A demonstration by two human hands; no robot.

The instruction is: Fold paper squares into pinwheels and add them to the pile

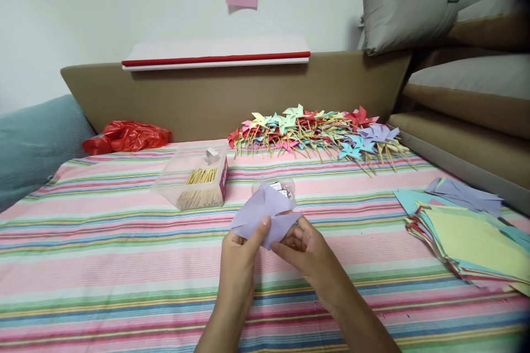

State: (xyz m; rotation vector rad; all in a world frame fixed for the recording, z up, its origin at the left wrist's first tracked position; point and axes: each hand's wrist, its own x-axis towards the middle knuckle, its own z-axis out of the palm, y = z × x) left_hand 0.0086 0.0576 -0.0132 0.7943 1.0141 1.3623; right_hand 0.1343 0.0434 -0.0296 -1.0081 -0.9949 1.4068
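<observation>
A purple paper square (259, 210) with slits cut in toward its middle is held up over the striped cloth. My left hand (245, 242) grips it from the left, thumb pressed on the front near the centre and fingers behind. On the right, my right hand (298, 244) pinches the paper's lower right edge between thumb and fingers. Just behind the paper, a small clear round container (290, 186) is partly hidden; it holds little pieces I cannot make out.
A clear plastic box (169, 179) of thin sticks stands to the left. Many finished paper pinwheels (298, 127) lie heaped at the back. Coloured paper sheets (476, 237) and cut purple pieces (466, 196) are stacked at right. A red plastic bag (132, 137) lies back left.
</observation>
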